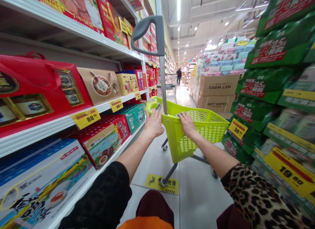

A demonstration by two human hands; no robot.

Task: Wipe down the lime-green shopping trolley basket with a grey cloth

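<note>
Basket cart (pixel 197 130) in narrow aisle, both hands on its near rim: risk of clipping stock.
Left hand (pixel 154 124) lies flat and nearly open against the near-left corner; right hand (pixel 187 124) curls over the rim. A floor sticker (pixel 162 184) lies under the front wheel. Judgement: a swerve could strike the gift boxes (pixel 103 143) at left or the green packs (pixel 256 110) at right; farther off, a metal trolley (pixel 171 86) narrows the way.
</note>
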